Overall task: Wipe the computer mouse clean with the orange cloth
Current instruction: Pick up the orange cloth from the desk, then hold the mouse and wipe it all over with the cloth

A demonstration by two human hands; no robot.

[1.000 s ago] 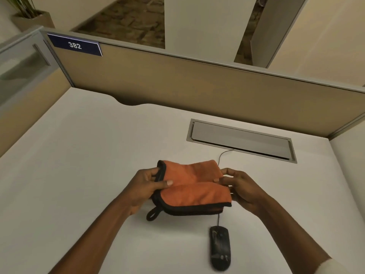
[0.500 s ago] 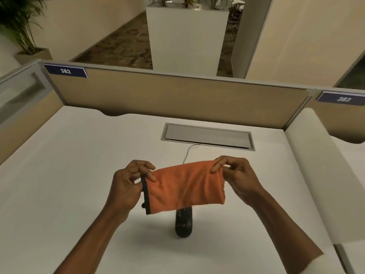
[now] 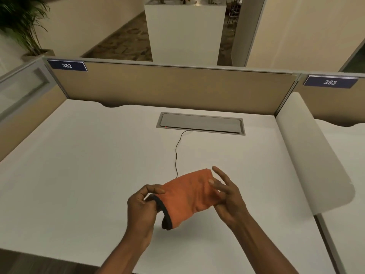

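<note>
The orange cloth with a black hem is stretched between both hands above the white desk. My left hand pinches its black-edged left end. My right hand holds the right end with the thumb while the other fingers are spread. The computer mouse is hidden behind the cloth and hands; only its thin black cable shows, running from under the cloth to the cable hatch.
A grey cable hatch is set into the desk near the back. Tan partition walls with labels 382 and 383 fence the desk at back and left. A white rounded divider stands on the right.
The cloth has dropped lower and tilted, now hiding the mouse that showed below it. My right fingers have spread apart. The view has tilted up and the desk looks farther away.
</note>
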